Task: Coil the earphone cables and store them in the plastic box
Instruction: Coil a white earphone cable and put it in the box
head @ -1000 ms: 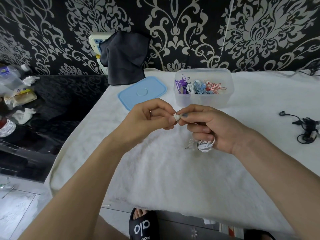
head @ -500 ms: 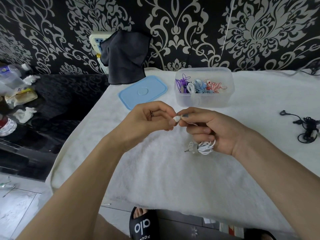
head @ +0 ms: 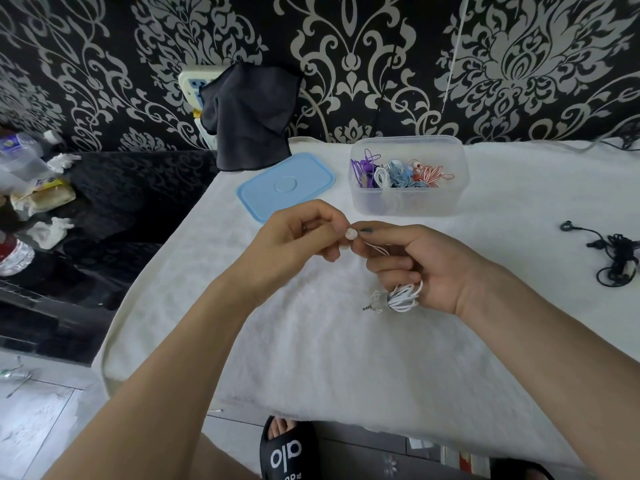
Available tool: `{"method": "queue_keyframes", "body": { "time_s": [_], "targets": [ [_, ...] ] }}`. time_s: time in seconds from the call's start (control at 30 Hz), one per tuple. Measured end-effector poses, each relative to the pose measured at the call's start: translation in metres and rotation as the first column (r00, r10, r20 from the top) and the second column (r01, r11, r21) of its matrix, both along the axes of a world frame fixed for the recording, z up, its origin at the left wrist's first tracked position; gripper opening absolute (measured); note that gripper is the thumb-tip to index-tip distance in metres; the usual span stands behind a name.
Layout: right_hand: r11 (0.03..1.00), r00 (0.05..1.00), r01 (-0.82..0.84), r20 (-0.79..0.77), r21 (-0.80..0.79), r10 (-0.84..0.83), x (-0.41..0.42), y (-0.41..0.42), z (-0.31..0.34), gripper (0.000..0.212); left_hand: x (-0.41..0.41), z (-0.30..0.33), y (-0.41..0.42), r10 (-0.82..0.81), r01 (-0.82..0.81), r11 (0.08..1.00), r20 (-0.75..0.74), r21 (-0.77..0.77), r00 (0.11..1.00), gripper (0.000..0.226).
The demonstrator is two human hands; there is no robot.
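My right hand (head: pixel 419 265) grips a coiled white earphone cable (head: pixel 403 296); its loops and jack plug stick out below my fingers. My left hand (head: pixel 294 244) pinches the white earbud (head: pixel 350 233) at the cable's free end, fingertips meeting those of my right hand. Both hands hover above the white towel (head: pixel 329 341). Behind them stands the clear plastic box (head: pixel 408 202), open, holding purple, white, blue and red coiled earphones. Its blue lid (head: pixel 285 185) lies flat to the left. A tangled black earphone (head: pixel 613 258) lies at the right.
A dark cloth (head: pixel 249 116) hangs over a wall socket behind the lid. To the left is a black glossy table (head: pixel 104 202) with bottles, tissues and packets. The towel's front edge drops off near my slippered foot (head: pixel 287 448).
Almost nothing has moved; both hands keep the same pinch on the earbud and coil, shifted very slightly lower.
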State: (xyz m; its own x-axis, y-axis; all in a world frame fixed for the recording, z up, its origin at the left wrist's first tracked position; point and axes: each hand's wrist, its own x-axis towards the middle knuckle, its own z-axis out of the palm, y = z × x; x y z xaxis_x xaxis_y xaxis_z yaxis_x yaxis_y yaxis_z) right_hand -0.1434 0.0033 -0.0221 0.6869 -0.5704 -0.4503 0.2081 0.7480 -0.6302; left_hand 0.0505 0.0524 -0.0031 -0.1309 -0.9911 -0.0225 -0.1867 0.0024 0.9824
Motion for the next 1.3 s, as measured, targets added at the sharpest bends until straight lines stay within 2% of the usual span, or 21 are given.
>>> {"method": "queue_keyframes", "body": {
  "time_s": [0.27,0.47,0.63,0.77,1.0,1.13,1.3],
  "targets": [
    [1.0,1.0,0.016,0.0,-0.004,-0.016,-0.002,0.0,-0.003,0.014,-0.008,0.001,-0.002,0.022,-0.022,1.0,0.023,-0.001,0.999,0.012],
    [0.996,0.997,0.045,0.065,0.083,-0.051,-0.005,-0.001,-0.002,0.015,-0.016,0.002,0.002,0.08,-0.062,0.981,0.094,-0.184,0.992,0.008],
    [0.991,0.992,0.049,0.107,0.123,-0.063,-0.006,-0.002,-0.005,0.022,-0.016,0.001,0.003,0.077,-0.019,0.965,0.215,-0.263,0.974,0.003],
    [0.989,0.991,0.047,0.114,0.142,-0.064,-0.007,-0.001,-0.004,0.019,-0.018,0.005,0.005,0.074,0.025,0.942,0.281,-0.336,0.957,0.007],
    [0.985,0.991,0.032,0.123,0.168,-0.053,-0.006,0.002,0.0,0.011,-0.017,0.005,0.002,0.191,0.065,0.865,0.447,-0.497,0.874,0.007],
    [0.985,0.991,0.022,0.125,0.173,-0.044,-0.005,0.002,0.0,0.015,-0.017,0.006,0.0,0.211,0.099,0.839,0.489,-0.534,0.847,0.007],
    [0.983,0.989,-0.001,0.143,0.183,-0.025,-0.007,0.004,0.002,0.004,-0.017,0.007,0.002,0.195,0.107,0.835,0.471,-0.54,0.86,0.007]
  ]
}}
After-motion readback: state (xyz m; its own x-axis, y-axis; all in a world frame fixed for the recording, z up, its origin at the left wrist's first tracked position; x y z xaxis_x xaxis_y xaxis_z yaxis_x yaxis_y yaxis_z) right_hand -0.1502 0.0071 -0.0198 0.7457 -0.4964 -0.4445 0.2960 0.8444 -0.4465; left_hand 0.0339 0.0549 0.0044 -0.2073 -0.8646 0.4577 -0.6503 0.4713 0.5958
